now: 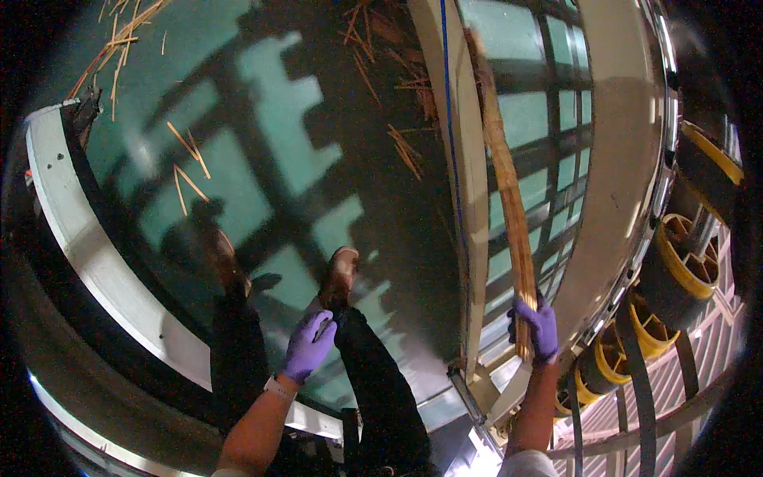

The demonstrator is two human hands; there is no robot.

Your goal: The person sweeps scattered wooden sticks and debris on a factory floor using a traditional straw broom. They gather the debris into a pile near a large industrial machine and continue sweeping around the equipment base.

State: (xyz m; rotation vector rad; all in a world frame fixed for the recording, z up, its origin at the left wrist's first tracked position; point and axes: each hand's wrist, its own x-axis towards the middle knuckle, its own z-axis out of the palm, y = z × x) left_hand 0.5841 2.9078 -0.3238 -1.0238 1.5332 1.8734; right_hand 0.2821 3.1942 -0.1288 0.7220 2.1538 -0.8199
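Note:
My right hand, in a purple glove, is wrapped round the near end of a long bundle of thin wooden strips. The bundle reaches away from me along a beige rail, over a barred frame. My left hand, also in a purple glove, is held low in front of my legs. Its fingers are slightly bent and a little apart, with nothing visible in them. Below it are my brown shoes on the green floor.
Loose wooden strips lie on the green floor, with more scattered at the far side. A beige rail with a blue cord runs on my right. Beyond stand black-and-yellow rollers. A pale curved ledge borders the left.

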